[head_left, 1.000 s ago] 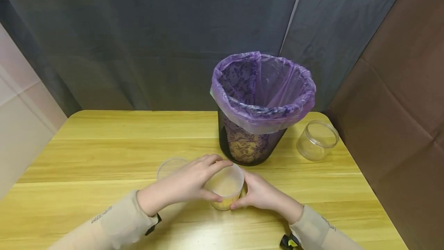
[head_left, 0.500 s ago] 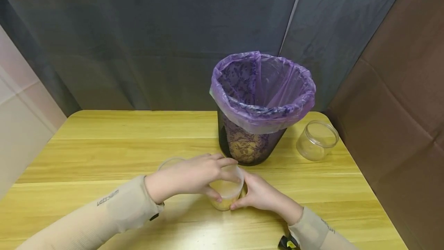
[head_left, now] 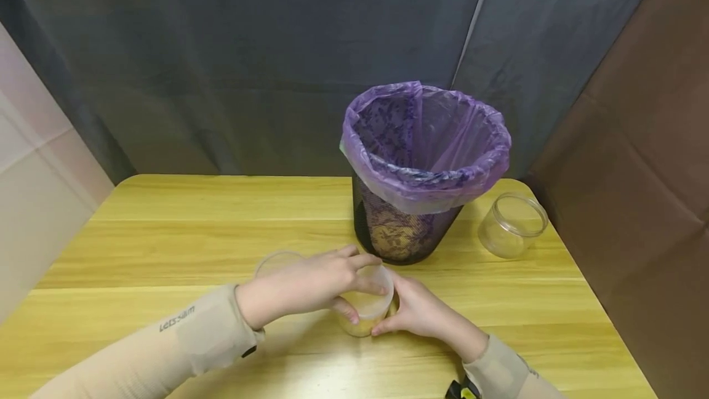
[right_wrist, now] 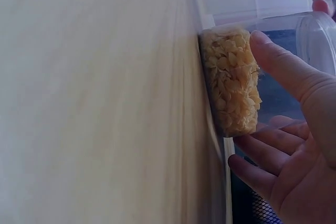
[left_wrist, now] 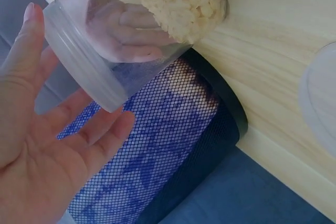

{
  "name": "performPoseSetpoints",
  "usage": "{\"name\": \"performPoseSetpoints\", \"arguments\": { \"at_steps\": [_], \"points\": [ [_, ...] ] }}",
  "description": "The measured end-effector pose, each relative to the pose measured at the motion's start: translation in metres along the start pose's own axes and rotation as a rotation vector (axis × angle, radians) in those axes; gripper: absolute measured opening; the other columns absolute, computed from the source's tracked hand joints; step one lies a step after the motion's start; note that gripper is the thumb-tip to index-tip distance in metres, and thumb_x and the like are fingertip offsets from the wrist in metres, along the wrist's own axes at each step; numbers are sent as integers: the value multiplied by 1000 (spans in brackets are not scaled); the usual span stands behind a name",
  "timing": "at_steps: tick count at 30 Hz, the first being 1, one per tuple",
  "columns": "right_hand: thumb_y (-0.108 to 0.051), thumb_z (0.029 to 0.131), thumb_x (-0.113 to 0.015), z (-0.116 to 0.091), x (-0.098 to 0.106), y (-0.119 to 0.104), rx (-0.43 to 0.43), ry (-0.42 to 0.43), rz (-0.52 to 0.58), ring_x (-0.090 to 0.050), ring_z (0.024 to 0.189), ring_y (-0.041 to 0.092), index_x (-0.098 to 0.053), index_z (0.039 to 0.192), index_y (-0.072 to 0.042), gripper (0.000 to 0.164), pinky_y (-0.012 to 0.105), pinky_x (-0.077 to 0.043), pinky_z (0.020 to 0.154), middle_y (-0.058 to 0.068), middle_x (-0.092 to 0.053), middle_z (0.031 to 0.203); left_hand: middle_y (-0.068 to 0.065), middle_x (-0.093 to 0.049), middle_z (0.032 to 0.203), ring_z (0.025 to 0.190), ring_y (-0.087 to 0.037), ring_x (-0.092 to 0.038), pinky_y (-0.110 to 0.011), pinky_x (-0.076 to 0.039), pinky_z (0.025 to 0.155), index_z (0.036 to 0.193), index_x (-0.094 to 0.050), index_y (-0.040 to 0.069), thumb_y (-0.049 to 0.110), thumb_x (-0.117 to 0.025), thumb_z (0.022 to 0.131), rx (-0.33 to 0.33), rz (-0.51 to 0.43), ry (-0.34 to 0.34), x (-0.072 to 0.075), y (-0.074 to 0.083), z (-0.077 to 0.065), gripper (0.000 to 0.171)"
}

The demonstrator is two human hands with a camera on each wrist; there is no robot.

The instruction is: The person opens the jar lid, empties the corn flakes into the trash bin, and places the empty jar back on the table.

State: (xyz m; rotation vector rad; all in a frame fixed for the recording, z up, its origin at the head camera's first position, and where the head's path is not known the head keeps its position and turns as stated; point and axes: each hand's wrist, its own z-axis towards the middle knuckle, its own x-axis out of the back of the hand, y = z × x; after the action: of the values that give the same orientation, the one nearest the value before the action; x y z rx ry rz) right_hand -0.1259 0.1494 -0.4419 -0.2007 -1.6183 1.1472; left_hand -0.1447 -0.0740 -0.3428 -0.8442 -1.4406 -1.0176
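Observation:
A clear plastic jar (head_left: 360,329) stands upright on the table. Pale dried flakes (right_wrist: 231,85) fill its lower part, plainly seen in both wrist views. A frosted, translucent lid (head_left: 362,308) sits on top. My left hand (head_left: 312,280) grips this lid from the left, thumb at the near edge and one finger bent over the top. From the right, my right hand (head_left: 420,311) holds the jar's body between thumb and fingers. In the left wrist view, the lid (left_wrist: 86,59) lies between the left thumb and the other fingers.
Behind the hands stands a black mesh bin (head_left: 396,236) lined with a purple bag (head_left: 426,193). A second clear jar (head_left: 511,233), without a lid, stands at the right edge. Partly behind my left hand lies a clear round lid (left_wrist: 323,98). Cloth (head_left: 249,66) hangs behind the table.
My left wrist has turned on the lid, and a finger has come down over its top. The right hand keeps its hold on the jar. The head view has shifted slightly.

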Motion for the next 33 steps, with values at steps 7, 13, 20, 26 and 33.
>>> {"name": "performPoseSetpoints", "arguments": {
  "at_steps": [7,13,20,26,33],
  "points": [
    [-36,60,-90,-1,0,-1,3,18,-9,-50,118,13,-42,142,-16,97,38,-39,101,-3,-54,133,-14,-47,140,117,-28,-49,-33,-46,94,130,-62,25,44,-71,71,-2,1,15,-1,1,1,62],
    [-34,59,-91,-1,-1,-1,-4,23,-11,-53,114,13,-45,139,-14,94,37,-41,99,-3,-57,128,-14,-47,139,114,-27,-49,-32,-48,90,128,-63,26,44,-72,71,13,4,24,-1,4,1,60],
    [-32,59,-91,0,-1,-1,-10,22,-11,-53,114,12,-45,138,-15,94,37,-41,98,-4,-57,127,-13,-48,138,110,-25,-49,-29,-50,85,128,-63,26,44,-72,72,39,34,23,-1,9,1,59],
    [-30,58,-91,0,-1,0,-8,23,-11,-53,114,13,-44,140,-14,95,37,-41,99,-4,-57,128,-14,-47,138,109,-25,-49,-28,-51,82,128,-63,26,44,-71,72,51,32,33,-3,11,0,60],
    [-30,58,-92,1,-2,0,-2,24,-1,-54,112,12,-45,138,-15,94,36,-41,98,-4,-58,126,-14,-47,139,108,-25,-49,-27,-51,82,128,-64,25,41,-72,71,69,17,39,-3,13,-2,59]
  ]
}}
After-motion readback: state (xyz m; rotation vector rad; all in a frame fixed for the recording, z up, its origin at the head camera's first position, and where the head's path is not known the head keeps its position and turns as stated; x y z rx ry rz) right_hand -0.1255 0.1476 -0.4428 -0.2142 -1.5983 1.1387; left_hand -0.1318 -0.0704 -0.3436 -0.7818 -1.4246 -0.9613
